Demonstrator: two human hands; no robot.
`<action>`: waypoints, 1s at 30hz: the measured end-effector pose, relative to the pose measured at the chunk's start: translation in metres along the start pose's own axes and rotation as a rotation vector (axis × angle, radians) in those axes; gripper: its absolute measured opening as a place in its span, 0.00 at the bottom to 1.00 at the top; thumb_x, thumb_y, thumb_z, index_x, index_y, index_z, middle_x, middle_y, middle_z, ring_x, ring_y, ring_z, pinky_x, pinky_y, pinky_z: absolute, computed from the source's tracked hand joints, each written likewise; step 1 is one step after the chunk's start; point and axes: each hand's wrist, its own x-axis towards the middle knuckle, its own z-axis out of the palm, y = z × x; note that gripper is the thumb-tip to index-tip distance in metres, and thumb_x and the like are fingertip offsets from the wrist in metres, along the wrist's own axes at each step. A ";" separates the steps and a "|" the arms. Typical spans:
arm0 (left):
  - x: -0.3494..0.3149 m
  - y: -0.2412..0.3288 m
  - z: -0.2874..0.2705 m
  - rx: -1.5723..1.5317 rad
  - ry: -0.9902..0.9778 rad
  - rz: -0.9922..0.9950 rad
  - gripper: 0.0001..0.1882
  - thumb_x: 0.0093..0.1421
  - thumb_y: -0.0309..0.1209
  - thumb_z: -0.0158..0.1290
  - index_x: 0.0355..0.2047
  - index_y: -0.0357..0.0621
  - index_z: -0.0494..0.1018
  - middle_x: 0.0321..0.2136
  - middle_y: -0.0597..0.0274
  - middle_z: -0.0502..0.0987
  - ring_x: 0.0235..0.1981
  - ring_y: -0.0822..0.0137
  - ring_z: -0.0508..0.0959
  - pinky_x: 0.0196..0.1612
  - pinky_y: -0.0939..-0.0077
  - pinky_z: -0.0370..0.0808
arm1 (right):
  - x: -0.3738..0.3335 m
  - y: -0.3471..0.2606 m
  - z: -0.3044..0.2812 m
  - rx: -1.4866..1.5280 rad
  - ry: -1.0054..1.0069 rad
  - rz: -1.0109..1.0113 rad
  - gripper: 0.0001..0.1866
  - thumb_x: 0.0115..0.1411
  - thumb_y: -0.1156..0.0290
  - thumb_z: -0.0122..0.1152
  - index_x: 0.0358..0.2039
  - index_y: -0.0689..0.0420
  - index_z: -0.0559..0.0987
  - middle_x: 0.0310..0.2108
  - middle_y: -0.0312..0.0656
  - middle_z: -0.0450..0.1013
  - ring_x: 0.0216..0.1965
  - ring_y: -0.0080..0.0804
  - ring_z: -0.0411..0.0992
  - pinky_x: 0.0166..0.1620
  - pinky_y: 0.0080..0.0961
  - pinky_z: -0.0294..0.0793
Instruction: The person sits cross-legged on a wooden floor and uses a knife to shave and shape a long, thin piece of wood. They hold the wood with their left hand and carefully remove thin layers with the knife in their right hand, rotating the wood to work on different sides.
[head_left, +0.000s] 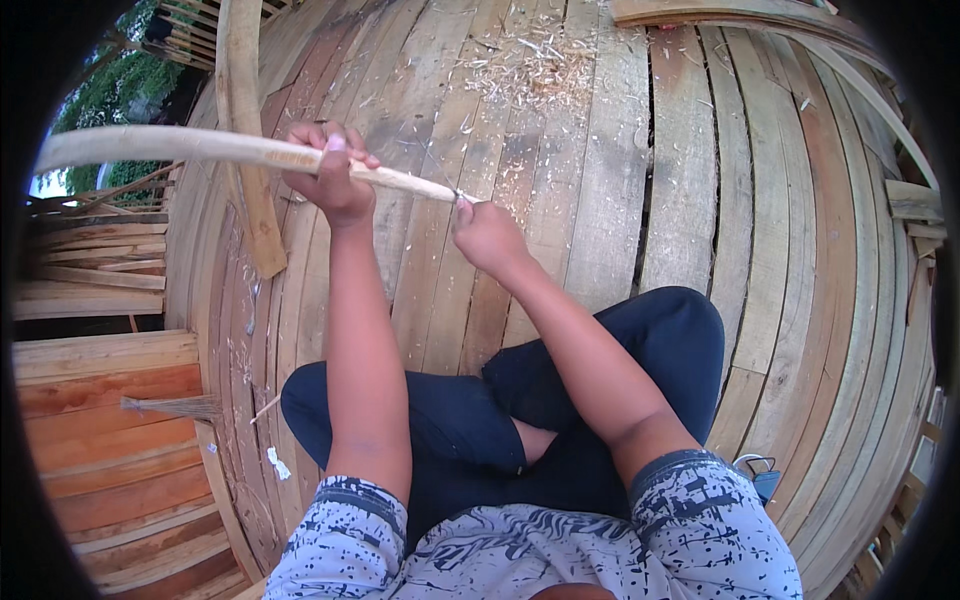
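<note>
A long pale wooden pole (pixel 190 146) runs from the left edge of the view to a narrower, lighter tip in front of me. My left hand (pixel 335 175) is closed around it, thumb along the top. At the narrow tip my right hand (pixel 488 238) is closed, its thumb against the end of the wood. A small dark spot shows between the right thumb and the tip. Whatever else those fingers hold is hidden. Thin, faint strands cross the air just beyond the tip.
Wood shavings (pixel 535 75) lie heaped on the plank floor (pixel 610 200) ahead. A loose board (pixel 250 200) stretches along the left, near a small broom (pixel 170 406) and a crumpled white scrap (pixel 278 463). More boards (pixel 750 15) rest at the far right. My legs are folded beneath my arms.
</note>
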 end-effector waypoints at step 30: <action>-0.014 0.014 0.000 0.218 0.319 0.043 0.11 0.52 0.26 0.50 0.28 0.45 0.57 0.16 0.62 0.63 0.13 0.69 0.65 0.16 0.74 0.67 | -0.019 -0.037 -0.003 -0.058 0.023 -0.101 0.29 0.68 0.55 0.42 0.34 0.72 0.79 0.34 0.66 0.76 0.39 0.63 0.75 0.47 0.49 0.72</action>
